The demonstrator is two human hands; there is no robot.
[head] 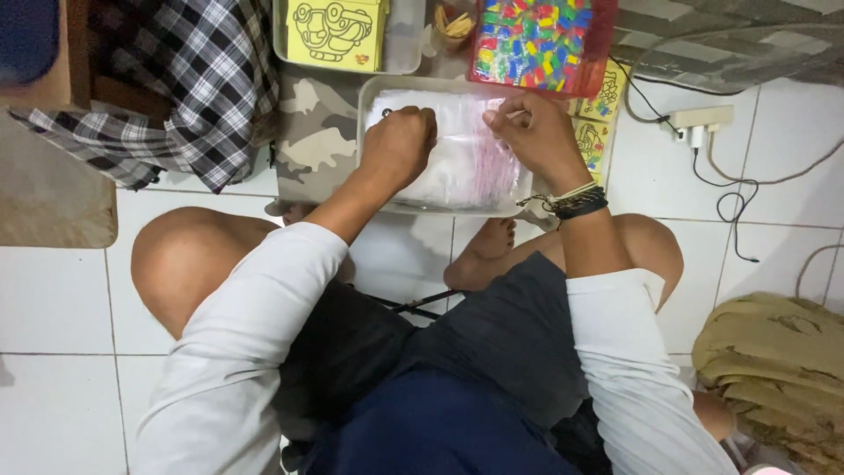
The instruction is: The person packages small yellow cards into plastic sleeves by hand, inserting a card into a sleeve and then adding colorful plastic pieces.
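Observation:
I sit cross-legged on a white tiled floor. In front of my knees stands a shallow grey tray filled with a stack of clear plastic bags. My left hand rests fisted on the stack's left part, fingers curled at a bag's top edge. My right hand pinches the top edge of a bag at the stack's right part. Braided bracelets circle my right wrist. Both forearms wear white sleeves.
Behind the tray lie a yellow card with a car outline in another tray, a red box of coloured bits and a camouflage cloth. A plaid cloth is at left, a power adapter with cables at right, a tan bag lower right.

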